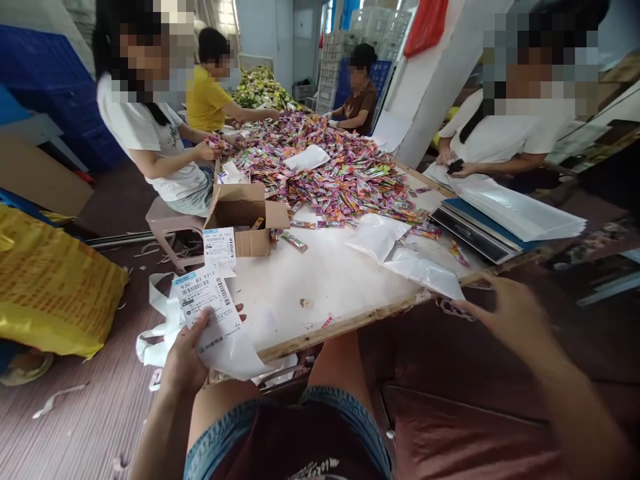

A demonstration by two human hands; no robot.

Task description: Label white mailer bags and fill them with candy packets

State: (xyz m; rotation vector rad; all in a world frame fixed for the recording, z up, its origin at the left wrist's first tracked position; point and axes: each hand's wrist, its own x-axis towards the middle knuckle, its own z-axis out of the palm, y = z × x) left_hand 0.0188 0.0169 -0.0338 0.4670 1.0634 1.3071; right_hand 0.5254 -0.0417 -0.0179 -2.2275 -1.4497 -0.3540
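Observation:
My left hand pinches a printed shipping label between thumb and fingers at the table's near left edge. Attached to it, a white backing strip trails down toward the floor. Another label stands behind it, against a small open cardboard box. Over at the right edge, my right hand has thumb and fingers apart, somewhat blurred. Its thumb tip is at the corner of a white plastic mailing bag; I cannot tell if they touch. A second white bag lies partly under or against it.
A large heap of small colourful packets covers the table's far part. A flat scale and a stack of white bags lie at right. Several people work around the table. A yellow sack stands on the left.

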